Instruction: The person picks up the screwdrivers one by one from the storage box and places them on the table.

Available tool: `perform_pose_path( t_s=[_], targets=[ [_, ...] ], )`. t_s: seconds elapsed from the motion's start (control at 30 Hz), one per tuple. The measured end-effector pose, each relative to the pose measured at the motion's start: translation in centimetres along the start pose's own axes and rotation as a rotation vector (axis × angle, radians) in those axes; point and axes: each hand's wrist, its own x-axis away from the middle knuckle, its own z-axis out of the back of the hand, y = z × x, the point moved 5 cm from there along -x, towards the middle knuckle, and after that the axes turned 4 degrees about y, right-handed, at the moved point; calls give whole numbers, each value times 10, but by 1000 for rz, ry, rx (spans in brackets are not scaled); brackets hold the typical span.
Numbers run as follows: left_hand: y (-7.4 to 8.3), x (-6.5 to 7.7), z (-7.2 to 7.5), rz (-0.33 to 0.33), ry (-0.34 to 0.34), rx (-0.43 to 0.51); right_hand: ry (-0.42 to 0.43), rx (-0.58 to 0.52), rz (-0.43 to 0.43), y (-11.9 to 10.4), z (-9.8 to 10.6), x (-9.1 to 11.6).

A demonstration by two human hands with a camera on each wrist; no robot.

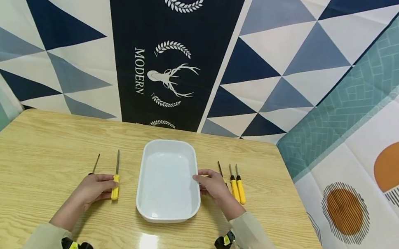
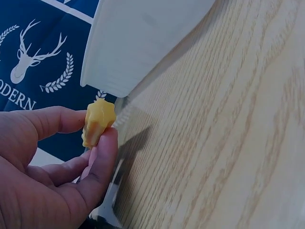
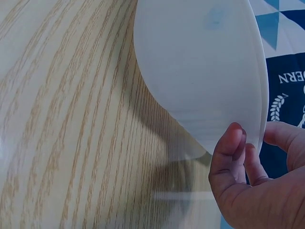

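Between thumb and fingers, my left hand [image 1: 96,188] pinches the yellow handle of a screwdriver [image 1: 115,187], whose shaft points away toward the back of the table. In the left wrist view the ridged handle end [image 2: 101,117] faces the camera. My right hand [image 1: 214,185] grips the right rim of a white rectangular tray [image 1: 166,216], thumb over the edge and fingers against the outer wall [image 3: 200,71]. The tray's visible inside holds nothing. A second, dark-shafted screwdriver [image 1: 96,163] lies just left of the left hand, its handle mostly hidden by that hand.
Right of the right hand lie two yellow-handled screwdrivers [image 1: 234,189] [image 1: 240,191] and another screwdriver [image 1: 220,168] partly covered by the hand. The wooden table [image 1: 7,200] ends at a patterned cloth wall [image 1: 170,54]; another cloth [image 1: 364,182] hangs at the right.
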Motion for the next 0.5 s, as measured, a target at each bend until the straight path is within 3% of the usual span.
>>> perform_pose_path(
  t_s=[0.17, 0.5],
  targets=[
    [-1, 0, 0, 5, 10, -28, 2, 12, -2, -8, -1, 10],
    [-2, -4, -3, 4, 55, -102, 5, 4, -5, -10, -1, 10]
  ],
)
